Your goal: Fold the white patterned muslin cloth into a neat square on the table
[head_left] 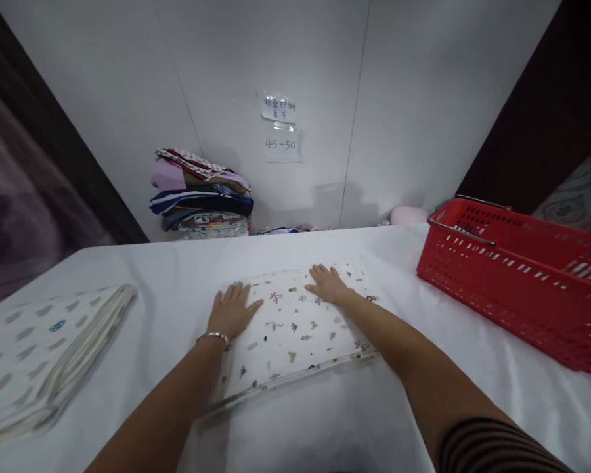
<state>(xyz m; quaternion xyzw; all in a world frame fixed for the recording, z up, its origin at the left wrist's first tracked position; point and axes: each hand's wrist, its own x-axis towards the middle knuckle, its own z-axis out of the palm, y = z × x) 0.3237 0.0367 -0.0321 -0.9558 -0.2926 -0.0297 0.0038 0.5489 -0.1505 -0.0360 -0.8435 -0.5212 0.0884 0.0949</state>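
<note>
A white cloth (288, 332) with small printed motifs lies folded into a flat rectangle in front of me. On its left edge rests my left hand (232, 309), palm down with the fingers spread; a silvery bracelet circles that wrist. My right hand (328, 284) lies flat near the cloth's far right part, fingers apart. Neither hand grips anything. The cloth's near edge shows stacked layers, and my right forearm hides part of its right side.
Another folded cloth (29, 348), with grey heart-like prints, lies at the left. A red perforated basket (512, 289) with metal handles stands at the right on the white-covered table (325, 420). Folded fabrics (201, 197) are piled against the wall, below handwritten paper signs (283, 144).
</note>
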